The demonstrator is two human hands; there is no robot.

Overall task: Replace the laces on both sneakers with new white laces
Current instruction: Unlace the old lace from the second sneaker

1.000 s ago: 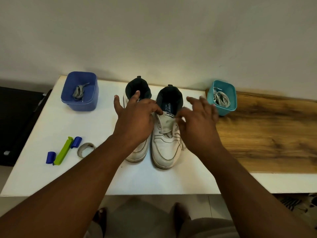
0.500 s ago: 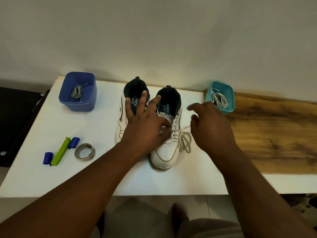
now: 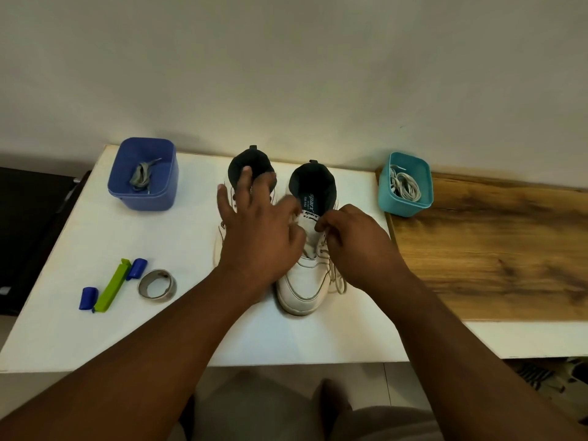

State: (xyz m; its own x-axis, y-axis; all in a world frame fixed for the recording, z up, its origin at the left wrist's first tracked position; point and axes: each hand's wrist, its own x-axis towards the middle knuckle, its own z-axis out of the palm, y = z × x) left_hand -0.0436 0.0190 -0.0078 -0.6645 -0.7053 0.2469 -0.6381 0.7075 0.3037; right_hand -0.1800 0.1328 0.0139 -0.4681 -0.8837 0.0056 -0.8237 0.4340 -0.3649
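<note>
At table centre, two white leather sneakers (image 3: 302,281), toes toward six o'clock. Right hand (image 3: 356,243) pinching the limp worn lace (image 3: 337,278) by the tongue; left hand (image 3: 257,237) spread wide, steadying. Soft, light cord; best gripped near an eyelet. New white laces (image 3: 405,189) coiled at two o'clock.

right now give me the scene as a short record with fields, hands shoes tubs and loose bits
left hand: spread over the left sneaker, fingertips by the right one's tongue
right hand: pinching the lace at the right sneaker
blue tub: grey lace inside
teal tub: white laces inside
loose bits: green clip, tape ring
table: white
</note>
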